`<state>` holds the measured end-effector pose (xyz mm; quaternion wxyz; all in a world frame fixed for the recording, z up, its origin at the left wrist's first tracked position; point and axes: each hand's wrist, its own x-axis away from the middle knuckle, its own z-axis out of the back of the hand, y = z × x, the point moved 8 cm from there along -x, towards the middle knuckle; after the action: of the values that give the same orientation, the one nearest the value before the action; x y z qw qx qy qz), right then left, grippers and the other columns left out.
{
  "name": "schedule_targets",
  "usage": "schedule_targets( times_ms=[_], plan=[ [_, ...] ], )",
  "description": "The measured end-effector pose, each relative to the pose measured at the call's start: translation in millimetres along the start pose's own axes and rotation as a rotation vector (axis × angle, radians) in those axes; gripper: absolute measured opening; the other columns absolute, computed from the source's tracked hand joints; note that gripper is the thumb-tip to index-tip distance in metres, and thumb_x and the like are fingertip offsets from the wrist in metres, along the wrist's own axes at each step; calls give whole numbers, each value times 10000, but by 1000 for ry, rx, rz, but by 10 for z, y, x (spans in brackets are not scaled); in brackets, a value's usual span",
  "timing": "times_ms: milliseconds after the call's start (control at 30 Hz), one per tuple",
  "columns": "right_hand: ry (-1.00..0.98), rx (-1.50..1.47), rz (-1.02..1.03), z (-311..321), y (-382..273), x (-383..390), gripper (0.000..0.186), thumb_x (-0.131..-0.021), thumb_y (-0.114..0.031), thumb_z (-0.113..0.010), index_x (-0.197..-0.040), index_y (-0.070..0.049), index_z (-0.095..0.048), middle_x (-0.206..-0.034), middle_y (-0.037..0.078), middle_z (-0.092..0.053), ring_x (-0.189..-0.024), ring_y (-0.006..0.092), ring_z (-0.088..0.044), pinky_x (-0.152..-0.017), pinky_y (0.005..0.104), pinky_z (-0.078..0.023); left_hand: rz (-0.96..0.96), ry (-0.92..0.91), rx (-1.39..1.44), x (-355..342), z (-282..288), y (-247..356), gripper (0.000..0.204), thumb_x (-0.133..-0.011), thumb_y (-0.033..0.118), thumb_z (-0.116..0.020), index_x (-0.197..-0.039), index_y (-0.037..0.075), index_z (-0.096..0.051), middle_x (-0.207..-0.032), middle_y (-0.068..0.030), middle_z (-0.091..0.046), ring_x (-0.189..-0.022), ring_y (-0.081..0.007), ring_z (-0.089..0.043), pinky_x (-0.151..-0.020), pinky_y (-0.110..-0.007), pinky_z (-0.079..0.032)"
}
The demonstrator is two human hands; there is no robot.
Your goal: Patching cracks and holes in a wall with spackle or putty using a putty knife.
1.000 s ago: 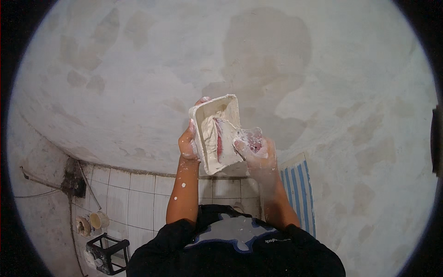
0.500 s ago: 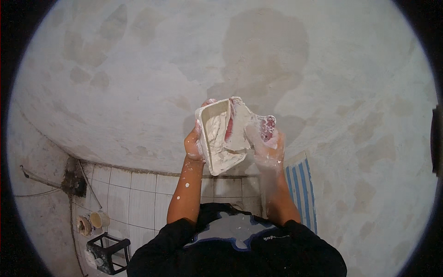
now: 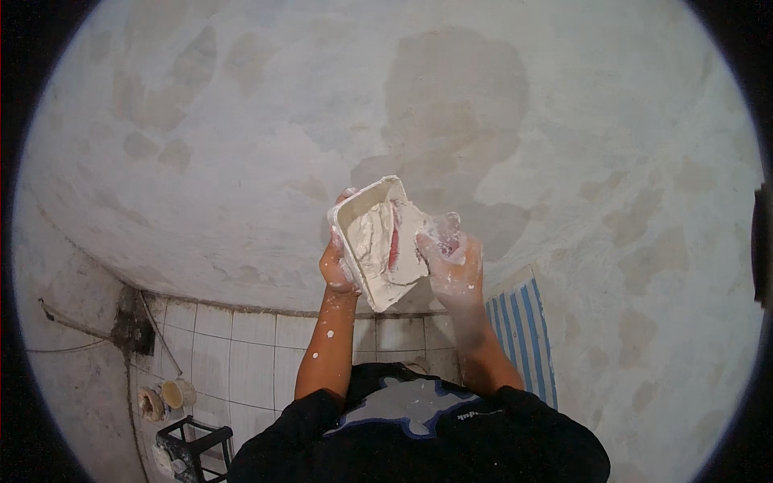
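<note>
My left hand (image 3: 337, 259) is closed around the left side of a white rectangular tub (image 3: 346, 219), which is tilted. Thick off-white paste (image 3: 370, 239) fills much of it. In my right hand (image 3: 457, 270) I grip a red plastic scraper (image 3: 444, 231), thickly smeared with the same paste. Its broad blade sits inside the tub, against the paste. My thumb lies on the scraper's near face, and the other fingers are mostly hidden behind it. Both hands and forearms carry white splashes.
A patchy plastered wall (image 3: 282, 121) fills the view ahead. At lower left stand a black stool (image 3: 193, 443), a cream mug-like container (image 3: 179, 393) and a round ring-shaped thing (image 3: 150, 403) on white tiles (image 3: 254, 338). A blue-and-white striped panel (image 3: 522, 334) is at the right.
My right hand has moved left and down, bringing the scraper blade deeper into the tub. The tub has shifted slightly left and tilted a little.
</note>
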<state>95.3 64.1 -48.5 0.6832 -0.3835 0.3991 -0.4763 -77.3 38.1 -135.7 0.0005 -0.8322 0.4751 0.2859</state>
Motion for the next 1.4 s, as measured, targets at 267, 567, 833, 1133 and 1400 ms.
schedule_targets(
  times_ms=[267, 567, 833, 1133, 1400],
  plan=[
    [49, 58, -29, -79, -312, 82, 306, -836, -165, -690, -1011, 80, -632, -971, 170, -663, -850, 212, -639, -767, 338, -500, -57, -18, -86, -1, -332, 50, 653, -950, 402, -457, -1429, 21, -231, -1398, -156, -389, -1288, -288, -399, -1096, -417, -307],
    [1, -133, 33, -191, -275, 25, 489, -832, -213, -710, -1174, 95, -545, -1022, 188, -648, -935, 204, -628, -804, 333, -497, -26, -56, -11, -64, -391, 63, 592, -993, 370, -353, -1438, -9, -260, -1467, -174, -321, -1366, -309, -301, -1159, -440, -212],
    [23, 10, 1, -199, -158, 1, 521, -821, -300, -720, -1146, 75, -561, -1037, 205, -625, -971, 247, -620, -828, 366, -490, 5, -46, -17, -53, -386, 73, 566, -998, 350, -349, -1426, -16, -287, -1444, -177, -360, -1340, -308, -347, -1146, -431, -242],
    [-91, -264, -8, -360, -242, 61, 221, -846, -175, -694, -946, 16, -645, -845, 58, -672, -759, 118, -611, -694, 295, -496, 28, -17, -63, -51, -277, 70, 545, -1002, 356, -340, -1429, 19, -303, -1414, -150, -412, -1291, -274, -418, -1100, -411, -310],
    [-256, -447, 11, -422, -180, 5, 267, -857, -128, -673, -1069, 7, -585, -944, 66, -652, -822, 121, -618, -716, 294, -513, 31, 212, -231, 14, -137, 103, 543, -998, 387, -343, -1392, 13, -369, -1366, -155, -470, -1263, -277, -451, -1081, -412, -343]
  ],
)
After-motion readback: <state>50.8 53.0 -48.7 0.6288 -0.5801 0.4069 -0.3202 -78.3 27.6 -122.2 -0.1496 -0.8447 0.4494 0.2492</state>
